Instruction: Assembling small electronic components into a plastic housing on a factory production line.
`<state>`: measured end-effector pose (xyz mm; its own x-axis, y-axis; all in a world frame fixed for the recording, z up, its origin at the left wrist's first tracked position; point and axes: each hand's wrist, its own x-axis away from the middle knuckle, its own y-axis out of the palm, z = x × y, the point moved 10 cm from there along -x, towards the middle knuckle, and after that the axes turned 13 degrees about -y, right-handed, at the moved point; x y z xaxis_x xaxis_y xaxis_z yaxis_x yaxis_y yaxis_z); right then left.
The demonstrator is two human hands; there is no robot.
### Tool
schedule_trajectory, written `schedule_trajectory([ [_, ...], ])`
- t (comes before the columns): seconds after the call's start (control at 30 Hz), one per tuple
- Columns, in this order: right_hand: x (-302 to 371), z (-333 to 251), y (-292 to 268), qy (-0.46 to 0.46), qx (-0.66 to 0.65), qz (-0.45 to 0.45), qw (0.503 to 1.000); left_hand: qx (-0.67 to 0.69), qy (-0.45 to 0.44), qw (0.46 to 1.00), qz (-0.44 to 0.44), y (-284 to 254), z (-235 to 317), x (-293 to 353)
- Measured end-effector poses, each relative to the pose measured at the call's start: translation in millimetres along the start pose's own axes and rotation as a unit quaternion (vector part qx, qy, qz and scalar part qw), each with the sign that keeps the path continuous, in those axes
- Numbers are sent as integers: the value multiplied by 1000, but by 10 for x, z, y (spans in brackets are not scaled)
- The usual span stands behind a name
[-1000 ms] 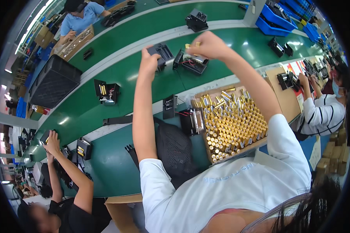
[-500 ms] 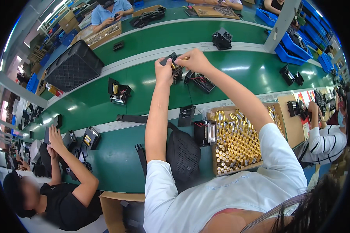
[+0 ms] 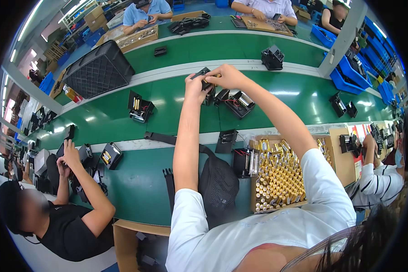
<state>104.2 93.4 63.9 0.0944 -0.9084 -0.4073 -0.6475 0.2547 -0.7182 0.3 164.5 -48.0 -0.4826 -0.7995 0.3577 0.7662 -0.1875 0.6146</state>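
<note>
Far out over the green table, my left hand is closed around a small black plastic case. My right hand reaches in from the right, its fingertips pinched against the case, with a gold-coloured battery showing by them. My fingers partly hide the case's inside. Just below my hands, a black case with silver batteries and red wires lies on the table. Between my arms and right of them, a cardboard box of gold batteries stands close to me.
An opened black case with batteries sits left of my hands. A black mesh bag lies by my left forearm. A black crate and a black part stand farther back. A co-worker in black works at left.
The view has shifted, so the scene sits slightly right and lower. My right fingertips have closed in onto the case. The left co-worker's hands have changed position.
</note>
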Motion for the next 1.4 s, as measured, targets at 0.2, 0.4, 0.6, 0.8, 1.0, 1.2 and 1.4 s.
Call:
schedule_trajectory([
  [0.2, -473, 393, 55, -75, 44, 42, 995, -63, 7, 998, -16, 171, 51, 34],
  [0.4, -530, 398, 375, 125, 22, -134, 983, -77, 28, 997, -6, -118, 166, 55],
  [0.6, -366, 604, 676, 205, -99, -166, 959, -148, 59, 987, -29, -135, 345, 119],
  [0.8, -377, 643, 873, 196, -146, -86, 966, -286, 110, 951, 33, -196, 590, 164],
  [1.0, 9, -146, 651, 81, 41, -52, 994, -503, 166, 823, 204, -530, 1001, 408],
  [1.2, 638, -241, 760, -20, 213, -232, 949, -788, 284, 434, 331, -86, 1065, 906],
  [1.4, 788, 170, 235, -19, 248, -234, 940, -872, 227, 434, 20, 373, 307, 830],
])
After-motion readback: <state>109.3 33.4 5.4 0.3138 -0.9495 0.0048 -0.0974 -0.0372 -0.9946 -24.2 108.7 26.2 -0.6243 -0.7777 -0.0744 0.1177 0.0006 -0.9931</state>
